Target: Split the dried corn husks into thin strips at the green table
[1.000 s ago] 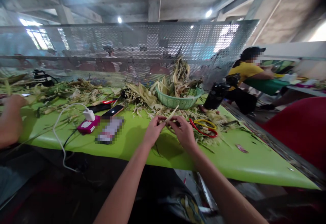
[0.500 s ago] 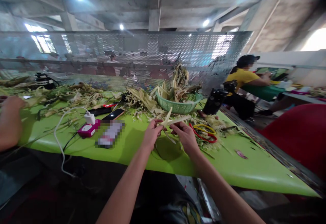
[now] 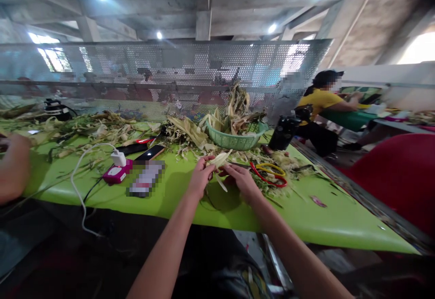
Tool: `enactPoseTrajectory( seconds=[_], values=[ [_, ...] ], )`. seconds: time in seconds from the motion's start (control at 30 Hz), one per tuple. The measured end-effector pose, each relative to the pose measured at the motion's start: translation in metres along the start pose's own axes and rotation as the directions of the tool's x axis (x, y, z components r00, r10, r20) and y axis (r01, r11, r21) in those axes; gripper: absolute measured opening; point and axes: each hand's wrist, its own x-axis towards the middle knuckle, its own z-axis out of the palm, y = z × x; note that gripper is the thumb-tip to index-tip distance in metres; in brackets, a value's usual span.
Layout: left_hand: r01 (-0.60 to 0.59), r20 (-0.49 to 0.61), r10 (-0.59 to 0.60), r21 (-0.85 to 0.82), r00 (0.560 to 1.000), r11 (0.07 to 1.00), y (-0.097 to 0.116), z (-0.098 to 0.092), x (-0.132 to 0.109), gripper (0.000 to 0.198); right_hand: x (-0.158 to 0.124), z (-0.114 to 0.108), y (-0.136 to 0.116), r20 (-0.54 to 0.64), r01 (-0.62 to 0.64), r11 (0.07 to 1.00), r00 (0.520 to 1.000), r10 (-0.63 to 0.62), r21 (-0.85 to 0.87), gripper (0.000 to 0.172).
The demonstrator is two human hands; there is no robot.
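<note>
**Operator:** Is there any writing I can read?

**Helper:** Not much. The flat thing [image 3: 146,179] to the left of your left hand [image 3: 200,179] is blurred all over, so its words cannot be read. The pink charger box [image 3: 115,173] beside it has a white plug on top. Any mark on it is too small to tell. The phone [image 3: 149,152] behind them shows only a small bright spot.

**Operator:** What am I holding?

**Helper:** A pale corn husk [image 3: 219,159]. Your left hand and your right hand [image 3: 241,179] hold it between them, just above the green bench [image 3: 322,226]. The fingers [image 3: 207,163] of both hands are pressed together and pinch the husk. A thin strip of it hangs down between your hands.

**Operator:** Where are the edges, and where is there room?

**Helper:** The near edge of the bench runs under your wrists. The right edge slants away along a grey metal rail [image 3: 370,201]. There is bare bench to the right of your right hand, out to the near corner. A smaller bare patch lies between your left hand and the blurred thing.

Behind your hands it is crowded. The red and yellow loops [image 3: 268,174] lie just beside your right hand among husk scraps. The green basket [image 3: 234,141] is full of husks, and the black bottle [image 3: 283,132] stands near the right edge. A metal screen [image 3: 204,72] with holes closes the far side. Another person's hand [image 3: 13,167] is at the far left, well apart from yours.
</note>
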Motion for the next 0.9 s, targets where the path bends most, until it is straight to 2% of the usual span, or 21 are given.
enactPoseTrajectory(
  seconds=[0.13,0.27,0.47,0.57,0.7,0.8,0.9],
  values=[
    [-0.008,0.059,0.011,-0.057,0.998,0.998,0.0,0.001,-0.001,0.035,0.0,-0.002,0.002,0.063,-0.107,0.987,0.993,0.1,0.118,0.032],
    [-0.004,0.117,0.022,-0.158,0.993,0.987,0.003,0.001,-0.003,0.038,0.002,-0.005,0.003,0.208,-0.272,0.917,0.954,0.216,0.292,0.024],
    [0.039,0.162,0.0,-0.237,0.987,0.971,0.01,0.001,-0.006,0.045,0.003,-0.004,0.004,0.345,-0.376,0.876,0.9,0.268,0.301,0.026],
    [0.055,0.169,-0.011,-0.255,0.986,0.965,0.01,0.0,-0.006,0.047,0.003,-0.003,0.005,0.293,-0.294,0.915,0.933,0.211,0.277,0.028],
    [0.029,0.134,-0.002,-0.199,0.991,0.979,0.005,-0.001,-0.002,0.044,0.006,-0.004,0.006,0.087,-0.09,0.951,0.994,0.067,0.295,0.029],
    [0.043,0.065,-0.036,-0.106,0.997,0.993,-0.002,-0.003,0.001,0.044,0.007,-0.004,0.007,-0.041,0.051,0.968,0.998,-0.042,0.244,0.027],
    [0.091,-0.015,-0.092,-0.029,0.996,0.995,-0.007,-0.004,0.005,0.044,0.003,-0.002,0.005,-0.122,0.157,0.976,0.983,-0.14,0.148,0.021]
  ],
)
